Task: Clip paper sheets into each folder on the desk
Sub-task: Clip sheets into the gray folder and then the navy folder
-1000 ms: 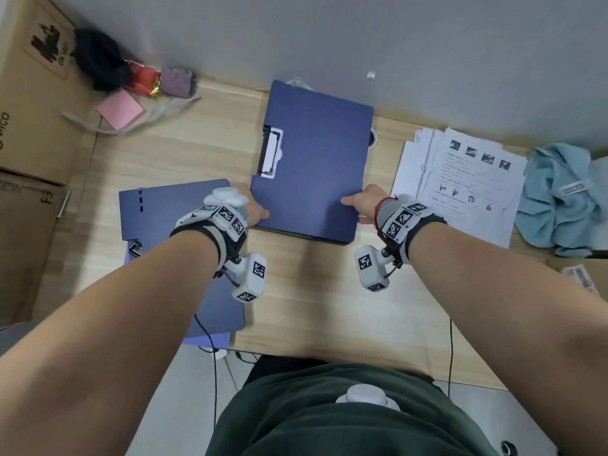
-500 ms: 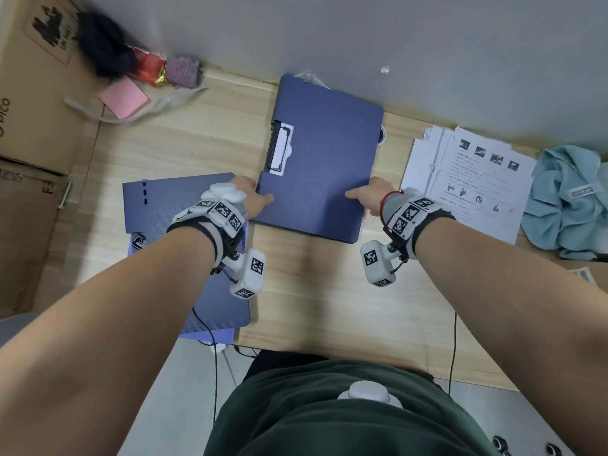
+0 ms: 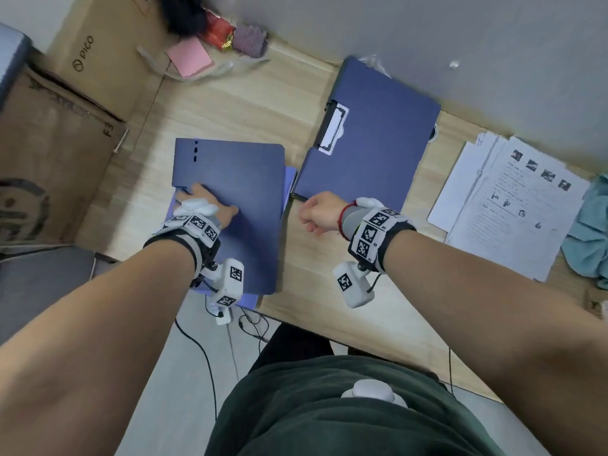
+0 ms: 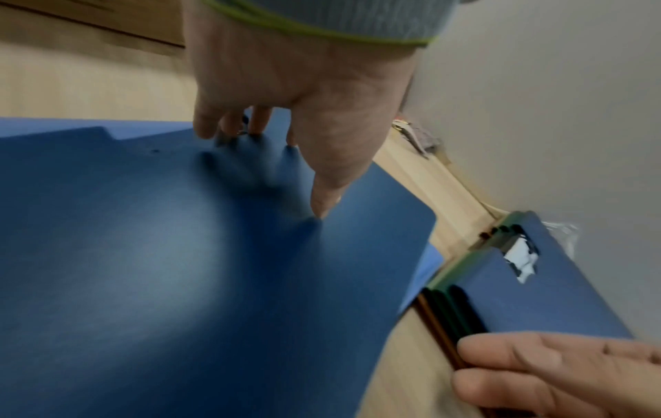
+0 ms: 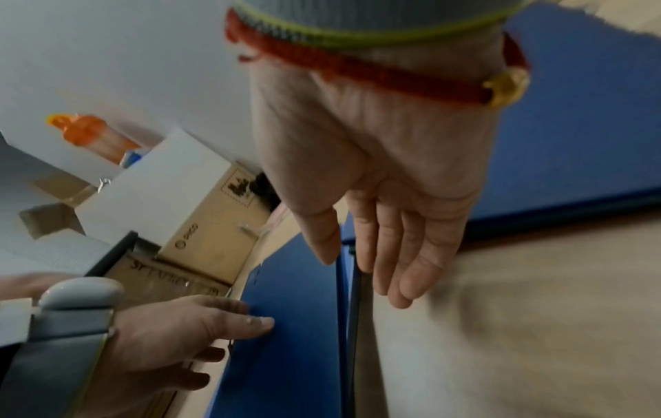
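Note:
A closed dark blue folder (image 3: 243, 179) lies at the desk's near left, on top of a paler blue one. My left hand (image 3: 197, 195) rests on its cover with straight fingers; the thumb tip presses the cover (image 4: 143, 254). A second blue folder (image 3: 378, 153) with a metal clip (image 3: 334, 128) lies further back, against the wall. My right hand (image 3: 311, 210) is at the gap between the two folders, its fingers (image 5: 404, 268) straight and pointing down beside the near folder's right edge (image 5: 341, 282), holding nothing. A stack of printed paper sheets (image 3: 513, 205) lies to the right.
Cardboard boxes (image 3: 65, 153) stand along the desk's left side. Pink sticky notes (image 3: 189, 57) and small clutter lie at the back left. A light blue cloth (image 3: 589, 225) sits at the far right. The near folder overhangs the desk's front edge (image 3: 329, 324).
Both hands have let go of the clip folder, which stays at the back. My left hand moved left onto the near folder; my right hand moved left to the gap between the folders.

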`<state>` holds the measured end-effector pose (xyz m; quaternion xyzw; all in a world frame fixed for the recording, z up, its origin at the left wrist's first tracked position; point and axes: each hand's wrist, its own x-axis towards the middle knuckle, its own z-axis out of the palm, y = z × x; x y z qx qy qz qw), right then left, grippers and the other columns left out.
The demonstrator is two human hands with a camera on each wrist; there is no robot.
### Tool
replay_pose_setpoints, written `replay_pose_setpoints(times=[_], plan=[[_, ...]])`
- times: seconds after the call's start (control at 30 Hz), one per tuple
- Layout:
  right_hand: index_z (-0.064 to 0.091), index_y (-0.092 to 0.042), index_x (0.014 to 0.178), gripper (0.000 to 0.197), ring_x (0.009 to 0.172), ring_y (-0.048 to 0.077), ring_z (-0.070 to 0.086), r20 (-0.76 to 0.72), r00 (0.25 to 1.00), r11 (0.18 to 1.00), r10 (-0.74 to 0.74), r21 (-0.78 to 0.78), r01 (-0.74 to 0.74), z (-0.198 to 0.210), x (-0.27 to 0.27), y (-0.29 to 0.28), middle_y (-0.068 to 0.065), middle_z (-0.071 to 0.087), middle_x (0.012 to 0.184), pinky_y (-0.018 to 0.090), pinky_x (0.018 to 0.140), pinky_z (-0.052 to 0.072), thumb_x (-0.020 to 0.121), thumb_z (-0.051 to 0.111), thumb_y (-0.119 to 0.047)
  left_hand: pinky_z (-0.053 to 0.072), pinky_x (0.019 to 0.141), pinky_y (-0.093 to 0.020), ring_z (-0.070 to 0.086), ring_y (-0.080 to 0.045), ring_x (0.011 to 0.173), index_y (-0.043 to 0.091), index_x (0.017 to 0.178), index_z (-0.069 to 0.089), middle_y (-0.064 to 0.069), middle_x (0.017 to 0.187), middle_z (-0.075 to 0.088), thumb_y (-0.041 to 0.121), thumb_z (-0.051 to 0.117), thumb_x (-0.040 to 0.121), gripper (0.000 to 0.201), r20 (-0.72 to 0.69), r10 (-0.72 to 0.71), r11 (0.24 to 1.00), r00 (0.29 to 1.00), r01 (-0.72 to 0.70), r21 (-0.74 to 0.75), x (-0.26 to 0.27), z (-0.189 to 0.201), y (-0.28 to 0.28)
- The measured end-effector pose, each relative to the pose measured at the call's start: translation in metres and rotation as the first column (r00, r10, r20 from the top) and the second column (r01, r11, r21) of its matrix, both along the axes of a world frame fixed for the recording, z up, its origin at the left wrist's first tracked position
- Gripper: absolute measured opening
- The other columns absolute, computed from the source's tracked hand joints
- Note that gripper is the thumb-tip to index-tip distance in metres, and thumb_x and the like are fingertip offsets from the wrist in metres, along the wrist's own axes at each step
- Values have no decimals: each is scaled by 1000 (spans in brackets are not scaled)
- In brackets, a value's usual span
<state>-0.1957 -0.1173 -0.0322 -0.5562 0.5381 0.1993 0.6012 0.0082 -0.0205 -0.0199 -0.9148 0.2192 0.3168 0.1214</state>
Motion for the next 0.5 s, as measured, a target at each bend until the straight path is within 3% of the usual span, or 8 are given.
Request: replay_pose_setpoints(times=[0.13, 0.2, 0.27, 0.33, 0.4, 0.43, 0.5], plan=[[59, -14, 84, 13, 78, 24, 63, 19, 1000, 994, 16, 105, -18, -16, 19, 34, 6, 62, 80, 36, 72, 58, 90, 64, -25, 43, 99, -50, 50, -42, 122, 13, 144, 27, -17, 140, 42, 60, 75, 72, 99, -15, 97, 993, 995, -95, 66, 11, -13, 45], [55, -15, 102, 11, 85, 22, 64, 26, 999, 988, -38, 150, 33, -17, 25, 47, 7, 64, 92, 33, 78, 57, 95, 62, -22, 43, 99, -49, 52, -40, 120, 9, 141, 29, -16, 138, 41, 60, 74, 72, 97, -30, 107, 993, 994, -105, 44, 13, -19, 58], [55, -13, 108, 16, 81, 20, 65, 35, 999, 989, -33, 144, 28, -17, 29, 53, 7, 65, 93, 33, 80, 56, 96, 61, -20, 43, 96, -48, 54, -37, 118, 8, 139, 33, -14, 138, 40, 60, 74, 74, 92, -36, 98, 995, 994, -97, 24, 12, -18, 64], [58, -9, 97, 11, 67, 15, 59, 38, 999, 994, -16, 113, 12, -17, 32, 57, 4, 63, 84, 28, 65, 54, 95, 63, -19, 43, 96, -46, 54, -36, 119, 10, 139, 34, -13, 139, 40, 62, 71, 75, 90, -40, 80, 997, 996, -80, 9, 10, -18, 68], [54, -14, 84, 15, 63, 14, 55, 44, 998, 995, -35, 99, 31, -15, 34, 58, 4, 60, 82, 26, 58, 49, 93, 65, -21, 42, 96, -45, 54, -36, 120, 11, 140, 35, -12, 140, 41, 67, 68, 75, 91, -45, 66, 998, 997, -66, -1, 9, -17, 68], [53, -16, 85, 16, 64, 14, 56, 61, 997, 996, -39, 87, 33, -15, 34, 59, 3, 61, 85, 26, 58, 50, 93, 65, -23, 43, 96, -46, 54, -36, 120, 11, 139, 36, -12, 139, 41, 70, 65, 74, 92, -49, 70, 997, 996, -70, -11, 9, -17, 68], [56, -19, 102, 16, 80, 17, 64, 140, 990, 997, -30, 73, 19, -9, 37, 63, 0, 65, 99, 33, 70, 58, 92, 65, -27, 46, 96, -47, 57, -38, 115, 12, 136, 40, -13, 136, 47, 80, 57, 72, 95, -38, 96, 994, 995, -97, -47, 10, -18, 69]])
